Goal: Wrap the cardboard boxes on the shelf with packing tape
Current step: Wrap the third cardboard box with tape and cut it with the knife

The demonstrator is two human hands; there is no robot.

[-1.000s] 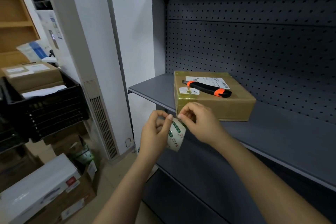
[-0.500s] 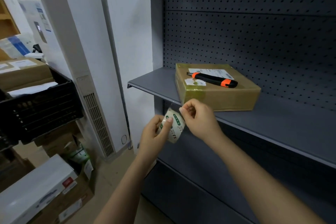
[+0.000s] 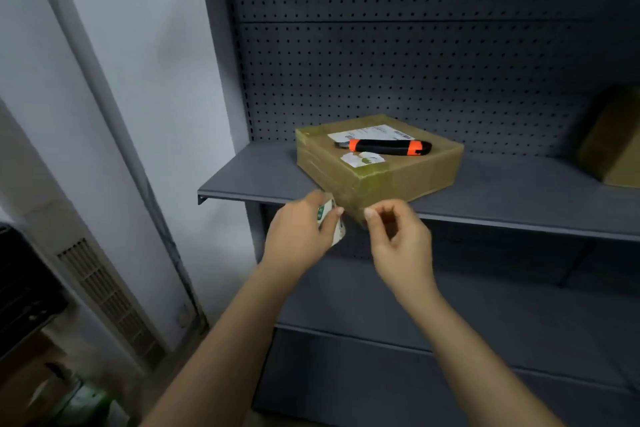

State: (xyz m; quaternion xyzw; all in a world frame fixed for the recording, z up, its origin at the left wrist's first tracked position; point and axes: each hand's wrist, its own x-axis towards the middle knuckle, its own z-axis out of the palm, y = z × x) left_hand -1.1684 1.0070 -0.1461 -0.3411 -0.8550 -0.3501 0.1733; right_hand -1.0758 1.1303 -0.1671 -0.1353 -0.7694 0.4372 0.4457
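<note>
A flat cardboard box [image 3: 398, 177] with glossy tape on it sits near the left end of the grey shelf [image 3: 249, 184]. My left hand [image 3: 298, 239] grips a white roll of packing tape [image 3: 329, 218] with green print, just below the shelf's front edge. My right hand [image 3: 398, 239] is beside it, thumb and forefinger pinched together on what seems to be the clear tape end [image 3: 353, 215], a short strip stretched from the roll in front of the box's near corner. A second cardboard box [image 3: 613, 146] stands at the shelf's far right.
An orange and black utility knife [image 3: 388, 147] lies on top of the box beside a shipping label [image 3: 370, 132]. A dark pegboard [image 3: 415, 73] backs the shelf. A white floor unit with a vent grille [image 3: 107, 298] stands to the left, with boxes on the floor.
The camera has swung right and closer to the shelf. Both hands rose toward the box's near corner. My right hand moved away from the roll, drawing out a short strip of tape.
</note>
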